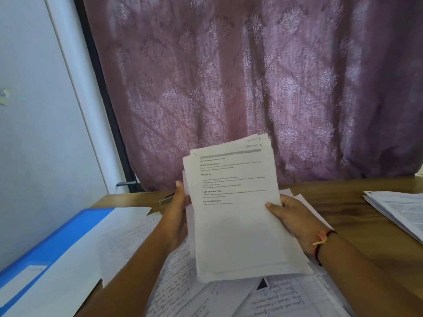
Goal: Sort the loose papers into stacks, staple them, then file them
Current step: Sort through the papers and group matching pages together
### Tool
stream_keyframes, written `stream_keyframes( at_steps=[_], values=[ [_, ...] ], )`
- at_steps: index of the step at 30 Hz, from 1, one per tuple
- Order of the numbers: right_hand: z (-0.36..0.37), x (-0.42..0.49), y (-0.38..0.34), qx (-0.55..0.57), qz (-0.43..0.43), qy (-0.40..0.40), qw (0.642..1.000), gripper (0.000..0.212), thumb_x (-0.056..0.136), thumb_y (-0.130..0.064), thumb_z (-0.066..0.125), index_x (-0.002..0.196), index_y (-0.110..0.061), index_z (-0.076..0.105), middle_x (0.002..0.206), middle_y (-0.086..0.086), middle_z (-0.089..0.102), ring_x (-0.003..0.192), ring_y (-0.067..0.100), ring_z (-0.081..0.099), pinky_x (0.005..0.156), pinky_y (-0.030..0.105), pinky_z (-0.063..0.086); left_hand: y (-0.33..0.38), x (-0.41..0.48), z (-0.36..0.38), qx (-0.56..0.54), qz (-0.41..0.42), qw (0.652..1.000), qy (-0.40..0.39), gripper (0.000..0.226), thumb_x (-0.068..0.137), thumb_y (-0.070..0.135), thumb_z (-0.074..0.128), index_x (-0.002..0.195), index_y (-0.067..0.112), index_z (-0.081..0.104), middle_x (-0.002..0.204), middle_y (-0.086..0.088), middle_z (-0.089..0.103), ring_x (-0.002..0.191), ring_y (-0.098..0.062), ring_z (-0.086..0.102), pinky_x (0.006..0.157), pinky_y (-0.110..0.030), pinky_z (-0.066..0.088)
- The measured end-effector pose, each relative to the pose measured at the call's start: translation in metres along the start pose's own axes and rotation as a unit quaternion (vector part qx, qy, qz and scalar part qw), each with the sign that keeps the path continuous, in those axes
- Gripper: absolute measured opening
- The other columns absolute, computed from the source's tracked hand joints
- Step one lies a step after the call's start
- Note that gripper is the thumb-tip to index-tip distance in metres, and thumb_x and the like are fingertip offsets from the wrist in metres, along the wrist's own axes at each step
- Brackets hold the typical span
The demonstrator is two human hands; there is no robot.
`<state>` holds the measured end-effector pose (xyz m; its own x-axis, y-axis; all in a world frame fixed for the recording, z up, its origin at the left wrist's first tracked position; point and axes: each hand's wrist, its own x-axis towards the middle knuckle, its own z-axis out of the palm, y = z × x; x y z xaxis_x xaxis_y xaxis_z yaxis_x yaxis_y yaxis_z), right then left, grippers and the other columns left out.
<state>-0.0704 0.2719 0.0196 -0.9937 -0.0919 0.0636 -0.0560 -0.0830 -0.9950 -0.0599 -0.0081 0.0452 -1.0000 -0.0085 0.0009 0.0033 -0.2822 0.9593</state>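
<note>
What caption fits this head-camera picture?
Left hand and right hand hold a stack of printed pages above handwritten sheets on a wooden desk, beside a blue folder.

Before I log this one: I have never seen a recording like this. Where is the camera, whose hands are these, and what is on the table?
There is no machine here. One camera sits on a person's head and looks forward and down, so the two arms entering from the bottom are that person's own. The left hand and the right hand each grip one side of a stack of printed sheets, held up above the wooden table. Under it lie loose handwritten pages. A blue folder lies at the left, and another paper pile at the right. A purple curtain hangs behind.
</note>
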Motion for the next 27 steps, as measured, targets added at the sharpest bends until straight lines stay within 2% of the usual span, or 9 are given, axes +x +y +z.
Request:
stream_keyframes(
  at_steps=[3,5,8,11,13,18,21,23,27],
  values=[
    [0.001,0.0,0.002,-0.053,0.011,-0.01,0.998,0.022,0.1,-0.015,0.057,0.119,-0.012,0.069,0.106,0.005,0.076,0.097,0.026,0.073,0.095,0.05,0.054,-0.005,-0.003,0.004,0.025,0.0,0.999,-0.022,0.032,0.102,0.033,0.056,0.126,0.014,0.067,0.123,-0.011,0.072,0.112,-0.032,0.07,0.103,-0.055,0.051],
    [0.003,-0.003,-0.001,-0.071,0.019,-0.025,0.997,0.023,0.1,-0.016,0.057,0.118,-0.012,0.07,0.106,0.004,0.076,0.096,0.026,0.074,0.096,0.049,0.054,-0.008,-0.002,0.002,0.049,0.009,0.999,-0.008,0.024,0.1,0.017,0.062,0.122,0.011,0.068,0.119,-0.012,0.074,0.107,-0.033,0.072,0.1,-0.056,0.053],
    [0.004,-0.006,-0.007,-0.081,0.037,-0.046,0.995,0.029,0.1,-0.035,0.057,0.115,-0.015,0.072,0.108,0.002,0.076,0.101,0.024,0.073,0.102,0.047,0.051,-0.008,-0.001,-0.002,0.039,0.007,0.999,-0.005,0.026,0.099,0.014,0.062,0.125,0.011,0.067,0.119,-0.012,0.074,0.107,-0.035,0.072,0.097,-0.058,0.054],
    [0.005,-0.007,-0.014,-0.073,0.024,-0.02,0.997,0.048,0.097,-0.059,0.047,0.116,-0.025,0.073,0.112,-0.006,0.075,0.108,0.019,0.069,0.107,0.045,0.046,-0.008,0.001,-0.005,0.005,0.002,1.0,-0.023,0.027,0.099,0.013,0.06,0.126,0.011,0.066,0.121,-0.014,0.073,0.109,-0.035,0.071,0.092,-0.054,0.058],
    [0.005,-0.007,-0.016,-0.062,-0.001,0.005,0.998,0.05,0.097,-0.064,0.04,0.116,-0.031,0.073,0.114,-0.01,0.074,0.112,0.018,0.067,0.109,0.045,0.044,-0.008,0.0,-0.004,-0.013,0.001,0.999,-0.037,0.027,0.1,0.011,0.058,0.125,0.011,0.066,0.121,-0.015,0.073,0.109,-0.035,0.071,0.088,-0.051,0.06],
    [0.006,-0.006,-0.011,0.003,-0.019,-0.032,0.999,0.048,0.103,-0.055,0.037,0.119,-0.027,0.073,0.12,0.0,0.072,0.112,0.026,0.068,0.105,0.047,0.047,-0.01,0.001,-0.002,-0.019,-0.009,0.999,-0.05,0.027,0.102,0.012,0.055,0.126,0.013,0.064,0.122,-0.015,0.072,0.111,-0.037,0.07,0.091,-0.053,0.058],
    [0.007,-0.006,-0.011,0.032,-0.057,0.022,0.998,0.029,0.103,-0.029,0.052,0.114,-0.014,0.074,0.114,0.007,0.074,0.106,0.026,0.071,0.095,0.039,0.053,-0.011,0.001,-0.003,-0.033,-0.02,0.998,-0.057,0.027,0.103,0.01,0.052,0.127,0.012,0.063,0.124,-0.016,0.071,0.112,-0.038,0.069,0.09,-0.054,0.058],
    [0.004,-0.003,-0.008,0.019,-0.105,0.083,0.991,0.02,0.098,-0.019,0.061,0.11,-0.014,0.075,0.109,0.004,0.076,0.106,0.02,0.07,0.096,0.035,0.054,-0.011,0.002,-0.004,-0.041,-0.023,0.997,-0.059,0.028,0.103,0.011,0.051,0.128,0.012,0.063,0.124,-0.016,0.071,0.112,-0.038,0.069,0.089,-0.054,0.058],
    [-0.003,0.0,-0.012,-0.113,-0.195,0.197,0.954,0.026,0.094,-0.008,0.065,0.114,-0.024,0.07,0.101,-0.014,0.065,0.102,0.006,0.06,0.088,0.0,0.042,-0.013,0.003,-0.006,-0.039,-0.028,0.998,-0.038,0.025,0.103,0.013,0.053,0.125,0.014,0.065,0.12,-0.014,0.073,0.11,-0.037,0.07,0.086,-0.054,0.059]
  ],
)
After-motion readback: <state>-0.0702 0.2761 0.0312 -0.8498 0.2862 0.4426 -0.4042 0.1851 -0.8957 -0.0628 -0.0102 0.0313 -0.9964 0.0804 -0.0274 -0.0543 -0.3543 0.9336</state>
